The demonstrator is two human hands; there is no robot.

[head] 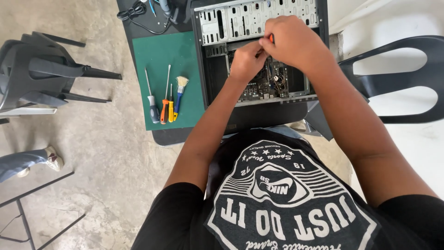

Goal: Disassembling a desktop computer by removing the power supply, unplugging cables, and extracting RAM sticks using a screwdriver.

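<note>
1. Right hand (291, 41): mine, closed around an orange-handled tool (271, 38) of which only a sliver of handle shows between the fingers; its tip is hidden. It is probably a small screwdriver, light and stiff, best held high on the handle so it can be spun.
2. Left hand (247, 60): mine, fingers pinched narrow just beside the right hand, over the case interior. Whether they hold anything I cannot tell.
3. Open computer case (217, 60): lies on the dark table (166, 136), far from me and right of the mat. Sheet-metal frame, likely heavy and rigid with sharp edges; take hold by the outer walls.
4. Circuit board (273, 83): inside the case, below my hands, with thin wires. I judge it fragile; touch only its edges.
5. Green mat (157, 51): left of the case, on the table.
6. On the mat, side by side: grey-handled screwdriver (153, 109), orange-handled screwdriver (164, 110), small yellow-handled screwdriver (170, 111), blue-handled brush (179, 92).
7. Black cable (136, 11): coiled at the table's far edge.
8. Black chairs: stacked at left (37, 69), one at right (393, 78).
</note>
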